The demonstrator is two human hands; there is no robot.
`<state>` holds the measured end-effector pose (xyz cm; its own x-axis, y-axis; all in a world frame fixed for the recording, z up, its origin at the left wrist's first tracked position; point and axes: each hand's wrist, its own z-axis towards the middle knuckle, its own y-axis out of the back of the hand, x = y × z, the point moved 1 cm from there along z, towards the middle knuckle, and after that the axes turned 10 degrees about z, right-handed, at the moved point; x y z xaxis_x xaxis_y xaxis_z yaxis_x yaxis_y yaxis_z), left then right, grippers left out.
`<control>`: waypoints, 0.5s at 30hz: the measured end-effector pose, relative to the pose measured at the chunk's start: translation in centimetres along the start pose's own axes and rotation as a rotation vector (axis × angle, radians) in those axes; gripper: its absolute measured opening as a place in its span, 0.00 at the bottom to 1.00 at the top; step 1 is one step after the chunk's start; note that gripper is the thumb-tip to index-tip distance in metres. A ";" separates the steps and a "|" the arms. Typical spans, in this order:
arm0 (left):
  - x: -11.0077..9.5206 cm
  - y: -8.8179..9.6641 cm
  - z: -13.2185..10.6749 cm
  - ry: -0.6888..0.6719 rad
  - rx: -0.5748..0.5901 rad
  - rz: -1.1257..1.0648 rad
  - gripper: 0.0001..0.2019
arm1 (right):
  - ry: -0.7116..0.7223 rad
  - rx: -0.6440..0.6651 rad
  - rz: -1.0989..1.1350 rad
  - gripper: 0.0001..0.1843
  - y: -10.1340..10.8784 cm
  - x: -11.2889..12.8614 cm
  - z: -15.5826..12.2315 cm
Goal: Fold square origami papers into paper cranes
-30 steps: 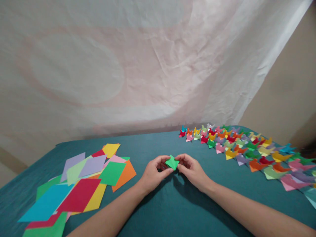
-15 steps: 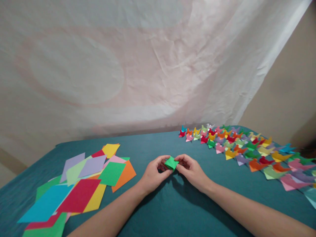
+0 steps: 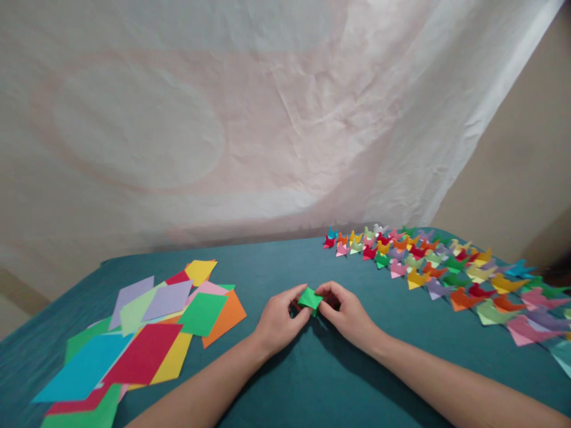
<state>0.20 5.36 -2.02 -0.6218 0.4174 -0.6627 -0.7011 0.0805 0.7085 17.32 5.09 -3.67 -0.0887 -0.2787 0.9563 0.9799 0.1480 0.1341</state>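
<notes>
A small piece of folded green paper [image 3: 309, 299] is held up between my two hands, a little above the table. My left hand [image 3: 282, 318] pinches its left side, thumb below and fingers behind. On the right edge, my right hand [image 3: 347, 312] grips it between thumb and curled fingers. The paper shows creased flaps, with a small part hanging beneath; its underside is hidden from me.
Loose coloured paper squares, among them a red sheet [image 3: 145, 355] and a blue sheet [image 3: 84, 367], overlap at the left. Several rows of folded paper birds [image 3: 418, 278] stand at the right. A pale cloth [image 3: 250, 119] hangs behind the teal table [image 3: 263, 261].
Both hands have come slightly lower with the green paper. It has tilted, and its lower part now shows beneath. My right fingers have curled in more.
</notes>
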 end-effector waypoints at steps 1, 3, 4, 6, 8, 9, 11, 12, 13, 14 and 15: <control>0.1 0.0 -0.1 -0.015 -0.019 0.051 0.21 | 0.018 0.007 -0.045 0.06 0.0 0.1 0.0; 0.3 0.0 -0.2 -0.042 -0.038 0.168 0.19 | 0.057 0.019 -0.139 0.06 -0.1 0.1 -0.1; 0.3 0.1 -0.3 -0.053 -0.037 0.232 0.18 | 0.075 0.024 -0.183 0.07 -0.1 0.1 -0.2; 0.2 0.3 -0.3 -0.076 -0.020 0.352 0.15 | 0.108 0.031 -0.264 0.07 -0.1 -0.1 -0.2; 0.1 0.5 -0.4 -0.098 -0.006 0.444 0.13 | 0.137 0.041 -0.335 0.07 0.0 -0.2 -0.1; 0.0 0.6 -0.4 -0.109 -0.006 0.478 0.13 | 0.148 0.048 -0.365 0.06 0.0 -0.2 0.0; -0.2 0.7 -0.4 -0.130 -0.006 0.535 0.11 | 0.163 0.063 -0.418 0.05 0.1 -0.2 0.1; -0.3 0.8 -0.4 -0.139 -0.005 0.562 0.11 | 0.165 0.071 -0.439 0.05 0.2 -0.2 0.1; -0.3 0.8 -0.4 -0.150 -0.003 0.587 0.10 | 0.167 0.078 -0.456 0.05 0.2 -0.2 0.2; -0.3 0.8 -0.4 -0.165 0.002 0.610 0.11 | 0.170 0.084 -0.470 0.05 0.2 -0.1 0.2; -0.3 0.7 -0.4 -0.184 0.011 0.630 0.11 | 0.172 0.088 -0.480 0.05 0.2 -0.1 0.2</control>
<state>-0.25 4.89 -1.37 -0.8415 0.5359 -0.0687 -0.2183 -0.2210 0.9505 17.50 5.38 -3.67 -0.4868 -0.4859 0.7259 0.8163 0.0427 0.5760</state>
